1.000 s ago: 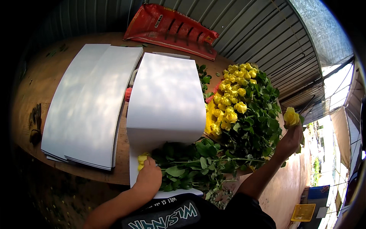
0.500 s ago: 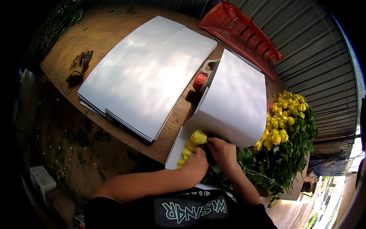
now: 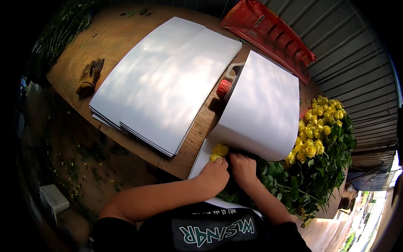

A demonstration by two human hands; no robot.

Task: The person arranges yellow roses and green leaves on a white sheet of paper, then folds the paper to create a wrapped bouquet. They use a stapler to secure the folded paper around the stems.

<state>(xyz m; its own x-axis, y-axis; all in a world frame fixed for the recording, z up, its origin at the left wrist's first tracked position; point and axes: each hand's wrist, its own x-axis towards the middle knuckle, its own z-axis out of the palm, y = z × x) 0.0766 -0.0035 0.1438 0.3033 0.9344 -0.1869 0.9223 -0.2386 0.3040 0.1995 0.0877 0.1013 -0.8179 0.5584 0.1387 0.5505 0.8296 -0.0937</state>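
My left hand (image 3: 215, 172) rests on a white sheet's near edge, touching yellow rose heads (image 3: 219, 151) that lie on it. My right hand (image 3: 243, 167) sits right beside it, fingers down among green rose stems and leaves (image 3: 273, 176). A curved white paper sheet (image 3: 262, 107) arches up over the spot and hides most of the roses under it. To the right lies a big heap of yellow roses (image 3: 321, 128) with leafy stems. Whether either hand grips a stem is hidden.
Two stacks of flat white sheets (image 3: 168, 82) cover the middle of the wooden table (image 3: 121, 33). A tape dispenser with a red roll (image 3: 226, 84) stands behind the curved sheet. Gloves (image 3: 89, 75) lie at the table's left end, a red crate (image 3: 268, 31) at the back.
One second ago my right hand held a yellow rose out at the far right; it has come in beside my left hand at the sheet. The view has swung left.
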